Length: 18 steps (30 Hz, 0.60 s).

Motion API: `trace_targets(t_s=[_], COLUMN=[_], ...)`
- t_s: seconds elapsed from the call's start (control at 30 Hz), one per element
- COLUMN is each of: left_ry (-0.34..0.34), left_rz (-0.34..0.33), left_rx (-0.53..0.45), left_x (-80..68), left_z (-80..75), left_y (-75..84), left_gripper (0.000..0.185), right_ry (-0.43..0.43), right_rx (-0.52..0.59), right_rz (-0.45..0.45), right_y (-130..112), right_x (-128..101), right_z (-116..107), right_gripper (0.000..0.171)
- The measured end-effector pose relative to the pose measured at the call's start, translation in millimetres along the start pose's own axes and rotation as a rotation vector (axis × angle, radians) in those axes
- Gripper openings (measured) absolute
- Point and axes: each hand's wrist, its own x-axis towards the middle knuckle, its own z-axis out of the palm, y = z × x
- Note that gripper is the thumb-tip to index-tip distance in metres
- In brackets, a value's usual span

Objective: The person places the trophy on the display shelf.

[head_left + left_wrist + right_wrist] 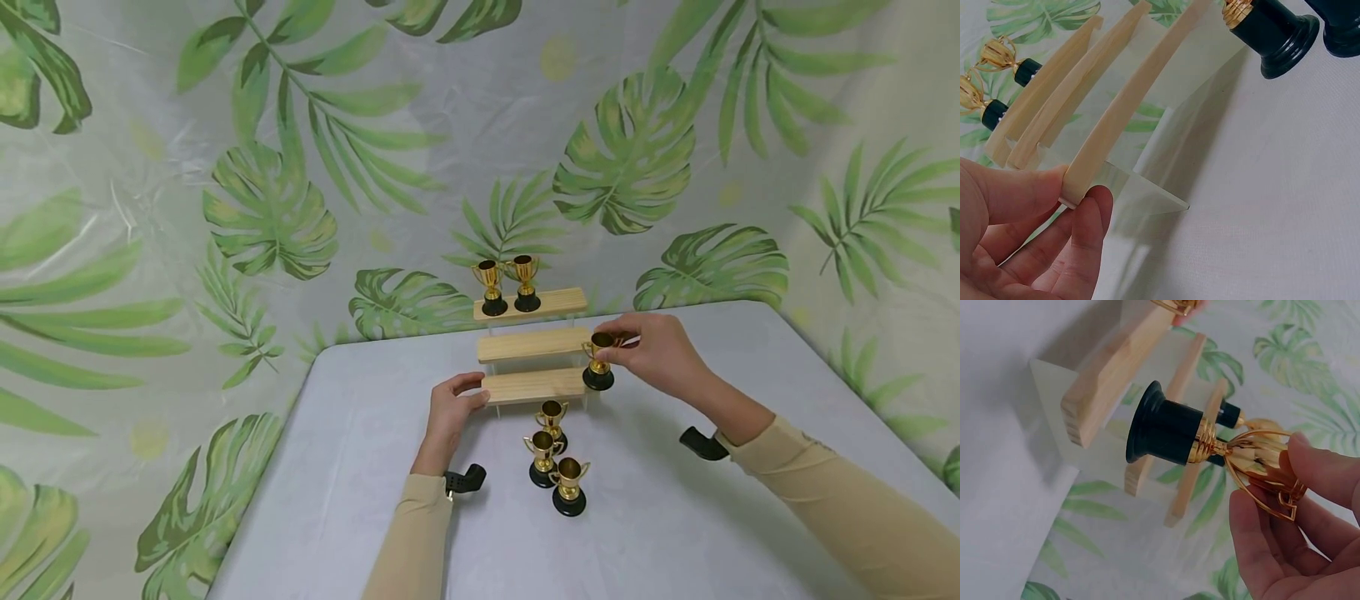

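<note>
A three-step wooden shelf [532, 343] stands mid-table, with two gold trophies [508, 285] on black bases on its top step. My left hand [474, 392] pinches the left end of the lowest board [1116, 119] between thumb and fingers [1035, 231]. My right hand [621, 342] holds another gold trophy [598, 362] by its cup, upright, just off the right end of the lowest step. In the right wrist view the fingers [1285, 531] curl round the trophy's cup [1260, 456], and its black base [1160, 431] is beside the board end [1116, 375].
Three more gold trophies [556, 458] stand in a cluster on the white table [675, 533] in front of the shelf. Their black bases [1279, 37] show in the left wrist view. A leaf-print backdrop [300, 167] rises behind the table's far edge.
</note>
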Motion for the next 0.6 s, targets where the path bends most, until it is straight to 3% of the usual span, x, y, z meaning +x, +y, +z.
trace_targets(t_s=[0.6], left_ry=[0.005], left_rz=[0.010], left_rx=[0.017], left_x=[-0.5], left_z=[-0.4], left_y=[-1.1], left_gripper=[0.039], right_ry=[-0.001], right_rx=[-0.016], right_rz=[-0.018], right_y=[-6], right_x=[20], right_z=[-10], right_gripper=[0.033])
